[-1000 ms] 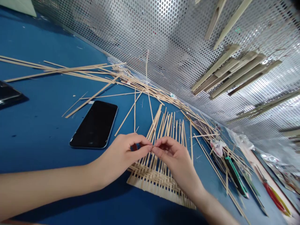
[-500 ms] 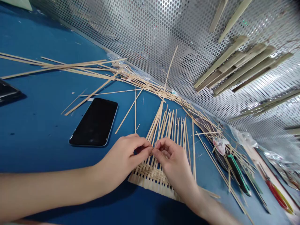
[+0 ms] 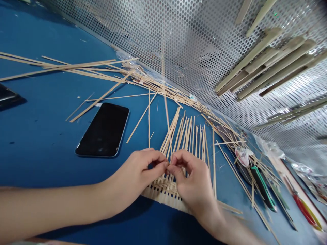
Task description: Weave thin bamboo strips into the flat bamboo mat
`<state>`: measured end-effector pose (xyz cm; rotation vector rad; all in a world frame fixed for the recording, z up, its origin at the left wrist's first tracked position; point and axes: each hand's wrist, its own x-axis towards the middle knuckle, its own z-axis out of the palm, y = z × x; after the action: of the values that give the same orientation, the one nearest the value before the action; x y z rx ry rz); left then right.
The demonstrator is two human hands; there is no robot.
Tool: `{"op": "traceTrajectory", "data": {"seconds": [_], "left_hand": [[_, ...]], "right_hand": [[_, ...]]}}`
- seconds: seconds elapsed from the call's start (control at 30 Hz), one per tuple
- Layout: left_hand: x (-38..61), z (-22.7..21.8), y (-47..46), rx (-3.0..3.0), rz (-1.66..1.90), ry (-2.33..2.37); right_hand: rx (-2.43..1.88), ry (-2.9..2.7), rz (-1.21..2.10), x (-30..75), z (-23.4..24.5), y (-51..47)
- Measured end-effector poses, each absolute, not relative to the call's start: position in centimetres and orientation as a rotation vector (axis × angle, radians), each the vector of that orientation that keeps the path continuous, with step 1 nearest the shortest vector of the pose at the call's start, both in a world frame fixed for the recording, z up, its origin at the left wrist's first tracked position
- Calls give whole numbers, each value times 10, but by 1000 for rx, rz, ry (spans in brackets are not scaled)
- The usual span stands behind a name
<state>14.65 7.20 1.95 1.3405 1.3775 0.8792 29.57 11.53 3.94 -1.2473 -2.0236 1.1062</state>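
My left hand and my right hand meet fingertip to fingertip above a partly woven bamboo mat. Both are closed in a pinch on a thin bamboo strip. One long end of it rises from between the fingers, blurred, toward the metal panel; the pinched part is mostly hidden. The mat's lower edge is a solid pale band, with a tight weave just above it. Loose upright strips fan out from the weave beyond my hands. My right hand and wrist cover the mat's right part.
A black phone lies left of my hands on the blue table. Loose bamboo strips run along the perforated metal panel. To the right are a green-and-black utility knife and a red-and-yellow-handled tool. Split bamboo pieces rest against the panel.
The long free end of the strip has swung from leaning right to leaning slightly left. Both hands stay pinched at nearly the same spot over the mat. The view has shifted slightly.
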Motion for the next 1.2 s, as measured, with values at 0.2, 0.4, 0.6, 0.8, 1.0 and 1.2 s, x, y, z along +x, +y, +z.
{"op": "traceTrajectory", "data": {"seconds": [0.2,0.4,0.6,0.8,1.0,1.2], "left_hand": [[146,24,76,1112,991,1335],[144,20,77,1086,1031,1283],[145,10,78,1032,1038,1197],[146,10,81,998,1012,1193],[143,14,86,1043,1081,1254],[110,41,99,1387,1243,1677]], "right_hand": [[-1279,-1865,1373,293,51,126],[-1318,-1865,1328,292,52,126],[-1286,-1961,1269,291,47,127],[-1225,-2074,1098,295,39,120],[-1206,-1922,1249,294,48,123],[-1138,-1843,1250,316,65,145]]}}
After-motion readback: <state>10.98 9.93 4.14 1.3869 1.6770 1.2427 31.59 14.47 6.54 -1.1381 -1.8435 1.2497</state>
